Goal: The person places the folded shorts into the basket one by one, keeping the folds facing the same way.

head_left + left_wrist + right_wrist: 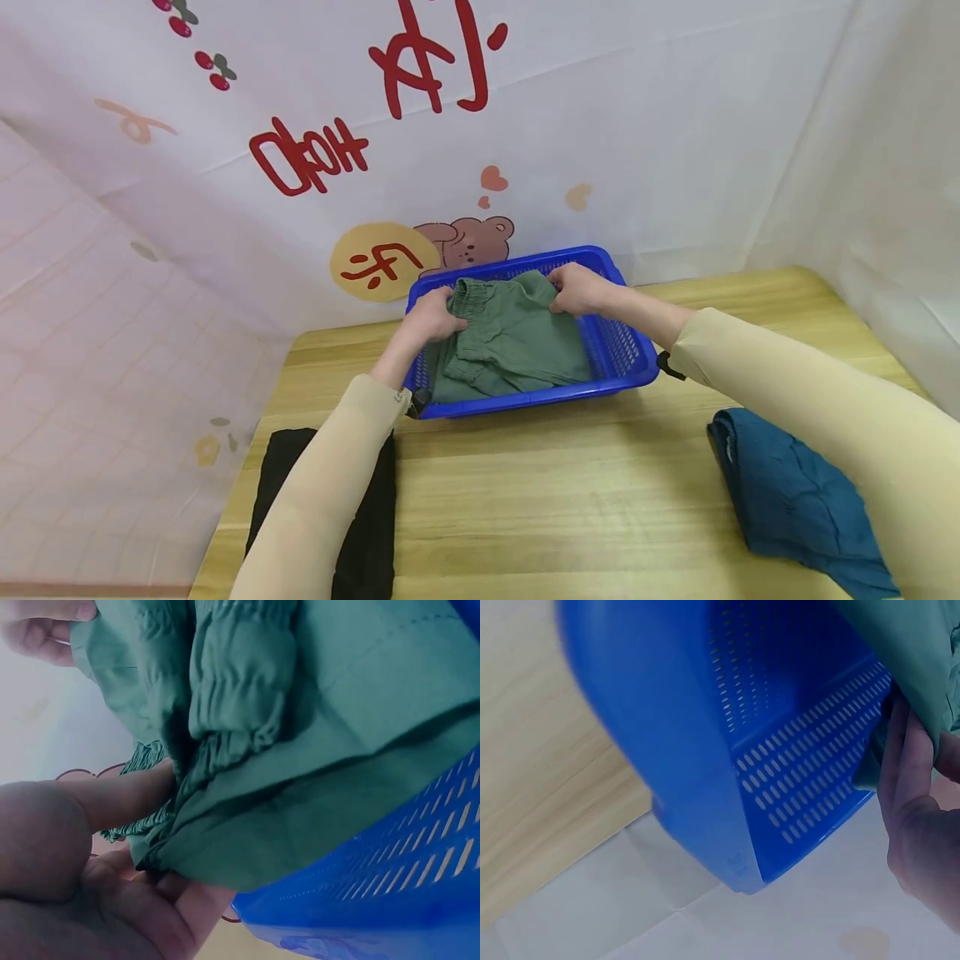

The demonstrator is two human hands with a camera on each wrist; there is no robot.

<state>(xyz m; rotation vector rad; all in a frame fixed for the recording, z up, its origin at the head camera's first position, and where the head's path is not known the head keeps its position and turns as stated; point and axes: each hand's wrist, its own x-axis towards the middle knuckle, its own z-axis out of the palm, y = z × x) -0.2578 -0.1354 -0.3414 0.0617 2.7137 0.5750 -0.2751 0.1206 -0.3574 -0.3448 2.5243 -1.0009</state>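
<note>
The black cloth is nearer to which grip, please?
Left. The left grip is beyond the black cloth and slightly to its right, at the basket's left end; the right grip is farther off, also beyond but well to the right.

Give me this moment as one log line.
left grip: pinches green garment by gathered edge; right grip: holds its opposite side; blue basket: beneath garment; black cloth, blue cloth: on table

A creased white backdrop [660,125] with red lettering [473,58] stands behind a wooden table [540,492]
</note>
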